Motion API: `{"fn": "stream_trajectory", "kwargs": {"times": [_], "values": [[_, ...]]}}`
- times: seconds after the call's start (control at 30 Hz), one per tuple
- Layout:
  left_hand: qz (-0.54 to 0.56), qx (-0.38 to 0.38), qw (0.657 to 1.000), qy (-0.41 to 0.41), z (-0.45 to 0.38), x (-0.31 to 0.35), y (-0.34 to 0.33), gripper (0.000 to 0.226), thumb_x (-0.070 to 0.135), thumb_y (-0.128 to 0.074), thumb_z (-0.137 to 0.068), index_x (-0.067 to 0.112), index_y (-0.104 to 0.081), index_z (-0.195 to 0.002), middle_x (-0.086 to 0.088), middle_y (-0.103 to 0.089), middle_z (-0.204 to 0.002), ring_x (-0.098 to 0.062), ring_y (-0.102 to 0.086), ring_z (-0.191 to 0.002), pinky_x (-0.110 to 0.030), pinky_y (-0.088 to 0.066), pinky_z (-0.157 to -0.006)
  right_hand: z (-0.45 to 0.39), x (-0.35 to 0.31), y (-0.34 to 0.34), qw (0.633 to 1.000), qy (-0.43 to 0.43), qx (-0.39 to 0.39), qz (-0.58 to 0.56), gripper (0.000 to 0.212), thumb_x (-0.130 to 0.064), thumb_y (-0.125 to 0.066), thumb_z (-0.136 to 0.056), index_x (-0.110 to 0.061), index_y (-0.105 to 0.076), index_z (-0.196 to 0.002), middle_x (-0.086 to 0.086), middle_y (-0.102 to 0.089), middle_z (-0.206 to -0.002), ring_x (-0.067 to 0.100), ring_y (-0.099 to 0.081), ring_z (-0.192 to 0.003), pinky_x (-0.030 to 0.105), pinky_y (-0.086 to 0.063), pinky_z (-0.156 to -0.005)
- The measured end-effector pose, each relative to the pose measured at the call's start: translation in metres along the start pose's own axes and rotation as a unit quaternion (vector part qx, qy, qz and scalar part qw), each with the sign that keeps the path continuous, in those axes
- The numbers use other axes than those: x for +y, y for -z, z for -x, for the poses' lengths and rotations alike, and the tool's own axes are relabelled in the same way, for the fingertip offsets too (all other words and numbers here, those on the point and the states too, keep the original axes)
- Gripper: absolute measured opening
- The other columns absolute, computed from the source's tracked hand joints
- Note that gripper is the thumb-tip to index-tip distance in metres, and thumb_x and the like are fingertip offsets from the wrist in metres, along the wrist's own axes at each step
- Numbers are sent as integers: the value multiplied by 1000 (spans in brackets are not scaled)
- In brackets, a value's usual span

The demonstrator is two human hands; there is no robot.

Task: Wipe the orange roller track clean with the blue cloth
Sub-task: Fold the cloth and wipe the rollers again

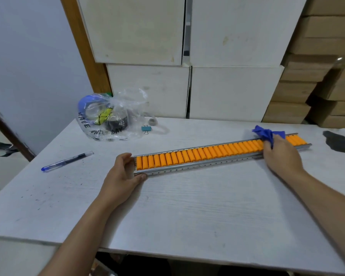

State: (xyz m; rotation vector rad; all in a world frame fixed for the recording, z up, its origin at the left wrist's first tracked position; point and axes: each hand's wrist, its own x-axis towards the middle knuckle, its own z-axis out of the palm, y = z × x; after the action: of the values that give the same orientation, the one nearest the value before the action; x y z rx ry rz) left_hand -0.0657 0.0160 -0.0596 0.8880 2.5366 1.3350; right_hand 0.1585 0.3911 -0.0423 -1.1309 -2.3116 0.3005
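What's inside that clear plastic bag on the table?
Through the bag show a blue tape roll, a dark roll and something yellow between them. Crinkles and printed lettering hide the rest, so anything else inside can't be told.

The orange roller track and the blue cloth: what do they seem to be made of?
The orange roller track looks like matte plastic rollers in a shiny, perforated metal rail, probably steel or aluminium. The blue cloth seems soft woven fabric; it bunches into folds.
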Motion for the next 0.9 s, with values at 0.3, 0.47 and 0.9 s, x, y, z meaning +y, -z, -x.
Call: {"fn": "stream_trajectory", "kwargs": {"times": [0.3, 0.47, 0.9], "values": [[-6, 3, 1000, 2, 0, 1, 0, 75, 25, -77, -72, 26, -33, -134, 14, -50, -121, -11, -48, -115, -33, -38, -97, -50, 52, 4, 979, -187, 34, 70, 34, -28, -38, -96, 1, -55, -92, 20, -56, -80, 32, -54, -74, 37, -41, -63], [-6, 1, 1000, 1, -1, -1, 0, 76, 27, -77, -72, 28, -33, -133, 8, -52, -129, -13, -49, -119, -34, -38, -98, -22, -4, 3, 994, -49, 84, -59, 17, -19, -41, -94, -6, -52, -96, 14, -55, -86, 30, -50, -78, 36, -39, -66], [112, 28, 992, 52, 6, 8, -3, 81, 21, -66, -77, 32, -14, -138, 9, -57, -95, 1, -62, -80, -28, -43, -77, 139, -258, -67, 885, 398, -174, -168, 48, -19, -50, -90, 3, -46, -132, 20, -44, -141, 28, -34, -134, 33, -12, -113]]}}
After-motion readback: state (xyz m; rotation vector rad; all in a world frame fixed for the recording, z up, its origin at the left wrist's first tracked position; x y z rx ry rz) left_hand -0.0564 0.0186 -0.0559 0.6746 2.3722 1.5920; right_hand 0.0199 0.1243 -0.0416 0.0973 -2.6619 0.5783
